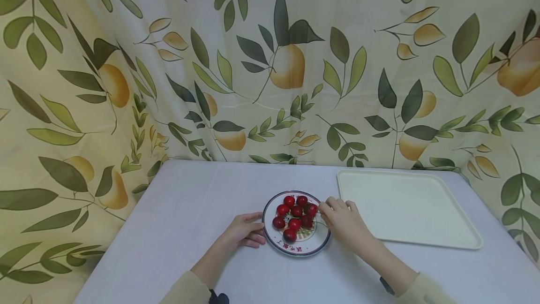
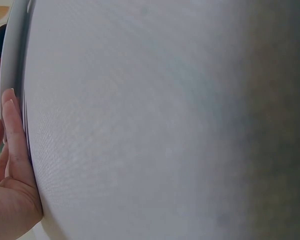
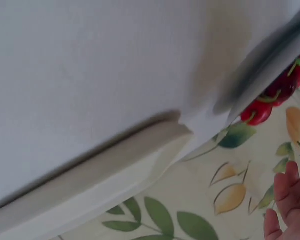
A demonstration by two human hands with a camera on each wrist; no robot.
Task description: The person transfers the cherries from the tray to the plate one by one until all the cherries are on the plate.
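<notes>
Two hands at a plate of cherries on a white table.

The plate [image 1: 296, 249] sits near the table's [image 1: 177, 229] middle, holding a heap of red cherries [image 1: 295, 214]. The left hand [image 1: 244, 231] rests at the plate's left rim, fingers fairly straight and touching the edge, holding nothing. The right hand [image 1: 343, 222] lies at the plate's right rim, fingertips reaching toward the nearest cherries; whether it pinches a stem I cannot tell. A cream tray [image 1: 407, 208] lies just right of the plate. A leaf-print curtain [image 1: 270, 60] hangs behind.
</notes>
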